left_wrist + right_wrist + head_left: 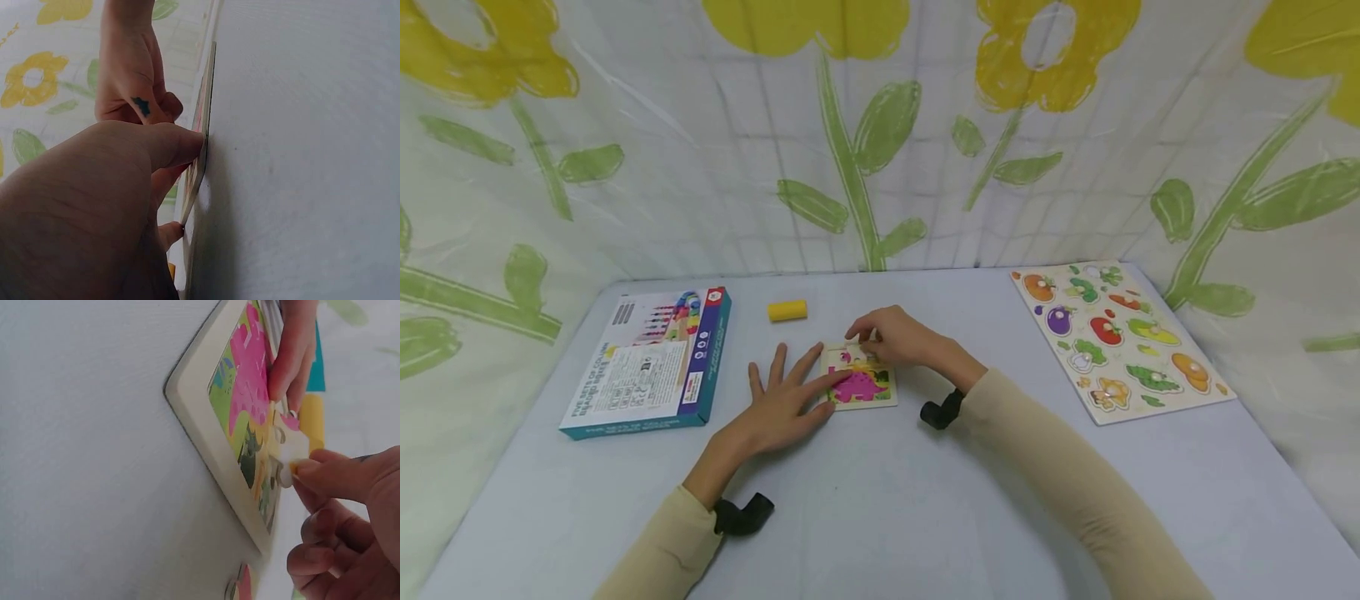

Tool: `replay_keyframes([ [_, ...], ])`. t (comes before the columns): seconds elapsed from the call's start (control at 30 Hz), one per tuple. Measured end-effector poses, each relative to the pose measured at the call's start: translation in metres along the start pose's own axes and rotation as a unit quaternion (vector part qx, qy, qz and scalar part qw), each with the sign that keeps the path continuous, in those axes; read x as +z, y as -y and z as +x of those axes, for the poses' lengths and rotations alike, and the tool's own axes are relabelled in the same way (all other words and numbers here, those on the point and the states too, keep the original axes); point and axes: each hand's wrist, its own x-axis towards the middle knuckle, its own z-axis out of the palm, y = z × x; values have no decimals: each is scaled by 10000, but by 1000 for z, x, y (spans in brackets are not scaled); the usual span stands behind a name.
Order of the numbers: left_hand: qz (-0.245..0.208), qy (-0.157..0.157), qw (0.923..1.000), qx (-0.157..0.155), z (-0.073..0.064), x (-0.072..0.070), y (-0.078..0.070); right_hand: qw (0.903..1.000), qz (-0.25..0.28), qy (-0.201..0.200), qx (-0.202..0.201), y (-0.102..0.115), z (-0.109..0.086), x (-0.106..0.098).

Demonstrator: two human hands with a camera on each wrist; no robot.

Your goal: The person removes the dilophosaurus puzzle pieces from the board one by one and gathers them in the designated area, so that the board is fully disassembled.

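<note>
Dinosaur puzzle point(859, 392) lies on the table point(850, 517) between both hands, and it looks light and stiff, so probably easy going, though it might skate around on that smooth surface if nobody steadies it. White rim point(190, 387) looks like the best spot to brace. Left hand point(782, 408) has its fingers spread wide, touching the puzzle rather than clutching it. Right hand point(891, 333) has a narrow thumb-and-finger pinch on a puzzle piece point(294, 444); can't tell if that's fully clear of the board. Thin tabs are likely what would chip first. Right wrist cam also catches a loose pink piece point(245, 584) beside the board that doesn't show from the head. Left wrist cam gets the board edge-on, thumb against its side.
</note>
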Motion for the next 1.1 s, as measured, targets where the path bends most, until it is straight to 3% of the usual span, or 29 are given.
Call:
replay_keyframes([
  [0.7, 41, -59, 10000, 3, -3, 0, 2, 9991, 243, -361, 4, -7, 0, 7],
  [1.1, 1, -31, 10000, 68, -1, -2, -2, 9976, 591, -345, 73, -19, -16, -14],
])
